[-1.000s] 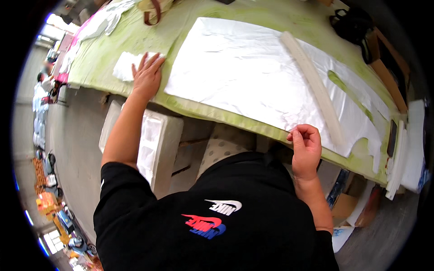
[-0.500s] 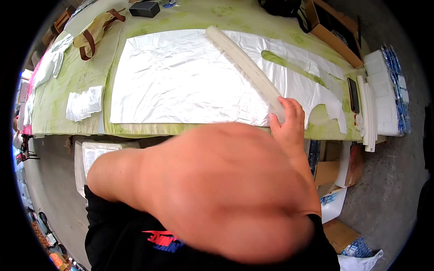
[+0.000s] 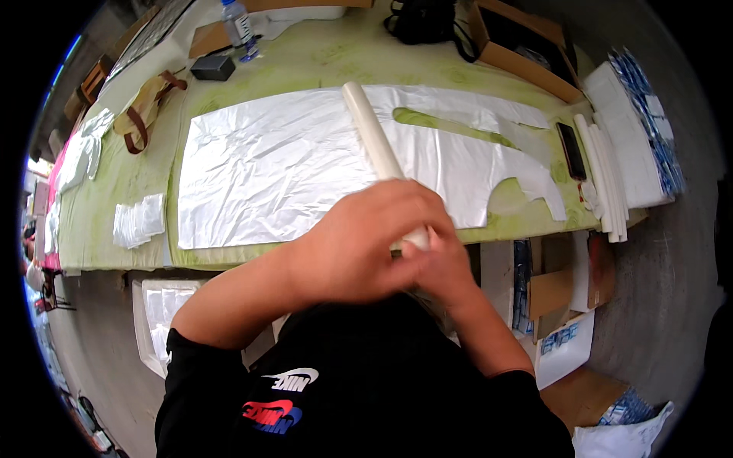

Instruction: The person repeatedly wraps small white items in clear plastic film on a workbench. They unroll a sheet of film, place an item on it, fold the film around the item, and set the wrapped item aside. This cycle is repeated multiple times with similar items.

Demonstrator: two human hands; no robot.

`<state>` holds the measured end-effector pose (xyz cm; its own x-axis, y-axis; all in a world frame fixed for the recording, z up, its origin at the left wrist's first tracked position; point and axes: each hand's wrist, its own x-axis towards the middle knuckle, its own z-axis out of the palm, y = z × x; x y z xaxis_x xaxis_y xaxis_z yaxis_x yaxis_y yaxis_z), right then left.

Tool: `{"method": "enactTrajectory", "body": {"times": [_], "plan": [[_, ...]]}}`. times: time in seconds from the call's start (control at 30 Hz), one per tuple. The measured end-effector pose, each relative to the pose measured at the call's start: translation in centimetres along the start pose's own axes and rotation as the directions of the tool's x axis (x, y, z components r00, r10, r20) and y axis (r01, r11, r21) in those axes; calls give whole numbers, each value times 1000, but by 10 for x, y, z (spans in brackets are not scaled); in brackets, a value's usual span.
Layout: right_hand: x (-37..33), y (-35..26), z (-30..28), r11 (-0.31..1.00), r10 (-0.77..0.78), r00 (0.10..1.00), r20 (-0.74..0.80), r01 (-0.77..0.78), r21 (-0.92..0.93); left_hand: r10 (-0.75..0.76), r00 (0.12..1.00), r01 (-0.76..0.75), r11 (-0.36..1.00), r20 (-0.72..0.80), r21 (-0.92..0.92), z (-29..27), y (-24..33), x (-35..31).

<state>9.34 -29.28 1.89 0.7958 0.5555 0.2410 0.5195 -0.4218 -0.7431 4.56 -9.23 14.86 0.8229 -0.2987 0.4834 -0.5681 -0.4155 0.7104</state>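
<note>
A thin, creased white plastic sheet [image 3: 259, 179] lies spread on the table, with cut-outs at its right end. Across it slants a pale, smooth pipe [image 3: 369, 130], its far end resting near the sheet's far edge. My left hand [image 3: 366, 233] is closed round the pipe's near part, fingers curled over it. Just beside it, my right hand [image 3: 443, 263] closes on the pipe's near end, which peeks out between the two hands. The left hand hides part of the right hand's fingers.
Folded white pieces [image 3: 140, 221] lie at the left, near a yellowish bag [image 3: 145, 111] with brown straps. A black phone [image 3: 570, 151] and several white pipes [image 3: 605, 179] lie at the right. Further back are a bottle [image 3: 240, 30], a dark box [image 3: 213, 68] and a cardboard box [image 3: 527, 53].
My left hand, earlier blurred close to the camera, has come down onto the pipe. The pipe's near end has swung left and nearer me with my right hand. The view has shifted.
</note>
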Motion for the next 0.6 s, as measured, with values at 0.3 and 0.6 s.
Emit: {"method": "enactTrajectory", "body": {"times": [0.3, 0.6], "plan": [[-24, -13, 12, 996, 40, 999, -8, -39, 77, -228, 974, 213, 887, -12, 409, 87, -117, -16], [-23, 29, -28, 996, 64, 972, -227, -77, -50, -159, 985, 165, 808, -60, 566, 95, -108, -9]]}}
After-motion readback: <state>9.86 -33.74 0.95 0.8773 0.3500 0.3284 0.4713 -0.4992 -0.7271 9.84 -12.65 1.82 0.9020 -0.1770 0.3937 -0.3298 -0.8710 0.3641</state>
